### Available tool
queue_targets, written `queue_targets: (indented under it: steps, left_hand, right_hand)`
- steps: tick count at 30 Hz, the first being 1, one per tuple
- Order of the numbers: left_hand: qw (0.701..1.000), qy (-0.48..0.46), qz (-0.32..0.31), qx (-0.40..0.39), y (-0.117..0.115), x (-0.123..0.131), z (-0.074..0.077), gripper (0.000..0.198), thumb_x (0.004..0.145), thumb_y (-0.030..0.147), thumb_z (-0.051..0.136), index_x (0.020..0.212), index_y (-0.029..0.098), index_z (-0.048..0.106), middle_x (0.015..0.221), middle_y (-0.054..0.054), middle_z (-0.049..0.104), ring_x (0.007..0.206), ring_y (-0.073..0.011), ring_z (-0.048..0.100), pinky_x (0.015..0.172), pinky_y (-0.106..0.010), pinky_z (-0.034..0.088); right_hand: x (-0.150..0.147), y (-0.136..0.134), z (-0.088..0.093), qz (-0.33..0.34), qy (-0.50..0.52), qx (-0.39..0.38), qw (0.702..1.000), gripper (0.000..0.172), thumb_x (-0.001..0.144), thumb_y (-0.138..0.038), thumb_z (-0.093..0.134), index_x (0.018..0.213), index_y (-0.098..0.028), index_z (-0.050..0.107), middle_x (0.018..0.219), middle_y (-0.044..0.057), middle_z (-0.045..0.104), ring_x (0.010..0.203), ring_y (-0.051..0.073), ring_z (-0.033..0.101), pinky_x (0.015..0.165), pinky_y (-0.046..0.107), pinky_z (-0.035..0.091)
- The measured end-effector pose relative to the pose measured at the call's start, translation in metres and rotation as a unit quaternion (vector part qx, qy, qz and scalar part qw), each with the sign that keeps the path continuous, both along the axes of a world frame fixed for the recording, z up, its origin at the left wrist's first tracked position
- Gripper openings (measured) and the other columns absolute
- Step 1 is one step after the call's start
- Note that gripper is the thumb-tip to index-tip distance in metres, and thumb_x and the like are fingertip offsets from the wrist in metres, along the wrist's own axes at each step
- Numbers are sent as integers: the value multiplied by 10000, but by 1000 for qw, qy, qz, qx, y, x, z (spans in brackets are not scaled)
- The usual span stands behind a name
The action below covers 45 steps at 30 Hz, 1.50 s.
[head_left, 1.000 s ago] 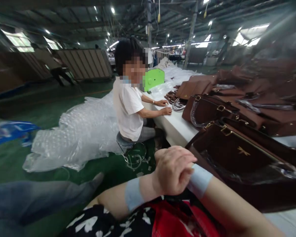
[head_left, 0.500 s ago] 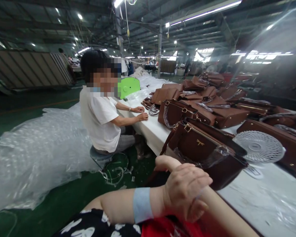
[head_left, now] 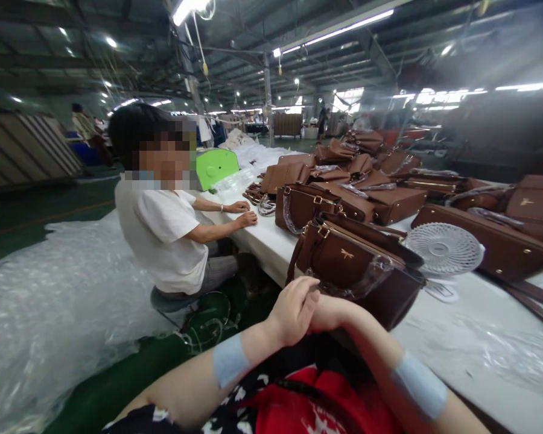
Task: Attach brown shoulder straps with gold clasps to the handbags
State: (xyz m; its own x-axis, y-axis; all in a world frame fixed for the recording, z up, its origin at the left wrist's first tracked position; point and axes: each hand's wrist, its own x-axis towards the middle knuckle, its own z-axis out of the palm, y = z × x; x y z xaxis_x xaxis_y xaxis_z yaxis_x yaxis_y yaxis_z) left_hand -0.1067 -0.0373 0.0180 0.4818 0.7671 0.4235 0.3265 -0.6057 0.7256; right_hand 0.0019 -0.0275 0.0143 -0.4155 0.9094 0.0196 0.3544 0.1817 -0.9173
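Note:
My left hand (head_left: 292, 310) is raised in front of my body, its fingers stretched out and the thumb apart from them. It meets my right hand (head_left: 329, 312), whose fingers are mostly hidden behind it. I see no object in the left hand; whether the right holds anything is hidden. Just beyond both hands, a dark brown handbag (head_left: 344, 271) with a gold dragonfly emblem stands on the white table (head_left: 438, 328). Clear plastic wraps its handle. A second brown handbag (head_left: 294, 208) is right behind it.
A white round fan (head_left: 444, 248) lies beside the handbag. Several brown bags (head_left: 398, 205) pile up farther back. At the left a co-worker (head_left: 158, 241) sits on a stool, hands on the table edge. A heap of clear plastic (head_left: 63, 313) covers the floor behind. A green machine (head_left: 217, 167) stands beyond.
My left hand has slid off my right forearm to my right hand, and both arms have shifted left. The view has turned right, showing more of my right arm.

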Motion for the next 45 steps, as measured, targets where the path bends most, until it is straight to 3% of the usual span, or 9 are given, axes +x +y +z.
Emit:
queue_targets:
  steps: [3, 7, 13, 17, 21, 26, 37, 42, 45]
  left_hand:
    - [979, 7, -52, -195, 1, 13, -18, 565, 982, 572, 255, 1197, 148, 559, 982, -120, 704, 781, -198, 668, 704, -332, 540]
    - [908, 57, -168, -380, 0, 26, -30, 675, 942, 679, 236, 1031, 115, 595, 709, -49, 666, 383, -85, 454, 413, -219, 336]
    - [899, 109, -175, -386, 7, 24, -32, 543, 883, 650, 474, 870, 136, 651, 538, 33, 575, 517, -92, 544, 590, -206, 405]
    - [884, 93, -192, -415, 8, 23, -33, 553, 876, 659, 489, 880, 135, 668, 529, 37, 582, 504, -85, 530, 588, -205, 400]
    - [851, 60, -226, -470, 3, 29, -36, 565, 888, 676, 457, 895, 138, 628, 564, 32, 601, 410, -57, 438, 474, -200, 336]
    - [818, 40, -265, -509, -4, 38, -36, 477, 860, 622, 574, 886, 146, 602, 655, 19, 634, 472, -60, 518, 521, -203, 417]
    - [849, 101, -253, -453, 1, 54, -23, 283, 993, 345, 408, 854, 149, 557, 624, 41, 543, 500, -63, 526, 531, -190, 440]
    - [926, 253, -237, -148, -1, 63, -13, 261, 973, 336, 422, 853, 171, 584, 781, -31, 649, 719, -150, 636, 650, -251, 481]
    - [912, 343, -221, 28, -6, 68, -13, 303, 990, 349, 371, 905, 166, 597, 910, -90, 686, 821, -220, 672, 687, -302, 500]
  right_hand:
    - [60, 1, 5, 135, -49, -121, 982, 197, 809, -314, 743, 775, -139, 661, 638, -43, 640, 514, 86, 567, 485, 216, 473]
    - [100, -24, 7, 140, -26, -170, 975, 226, 794, -375, 708, 806, -151, 683, 710, -7, 693, 589, 107, 580, 485, 205, 429]
    - [130, -68, -25, 1, 34, -178, 983, 374, 802, -515, 665, 915, -162, 615, 694, -30, 598, 561, 90, 490, 491, 209, 377]
    - [137, -83, -46, -99, 107, -165, 975, 418, 806, -565, 650, 920, -162, 648, 773, 17, 644, 660, 128, 563, 615, 255, 459]
    - [131, -90, -48, -154, 101, -154, 971, 445, 798, -604, 637, 893, -170, 671, 774, 42, 674, 664, 155, 601, 653, 290, 493]
    - [125, -94, -40, -167, 76, -106, 977, 408, 844, -581, 587, 897, -187, 681, 811, 53, 697, 726, 178, 619, 683, 295, 512]
    - [134, -99, -33, -194, 73, -104, 973, 382, 883, -554, 538, 896, -194, 665, 758, 27, 662, 681, 162, 600, 650, 281, 489]
    - [137, -98, -42, -221, 71, -130, 964, 400, 867, -582, 525, 827, -192, 607, 689, 11, 649, 575, 149, 592, 582, 290, 452]
    - [135, -97, -47, -242, 75, -153, 955, 414, 822, -597, 565, 793, -186, 596, 643, 3, 636, 511, 140, 574, 538, 286, 417]
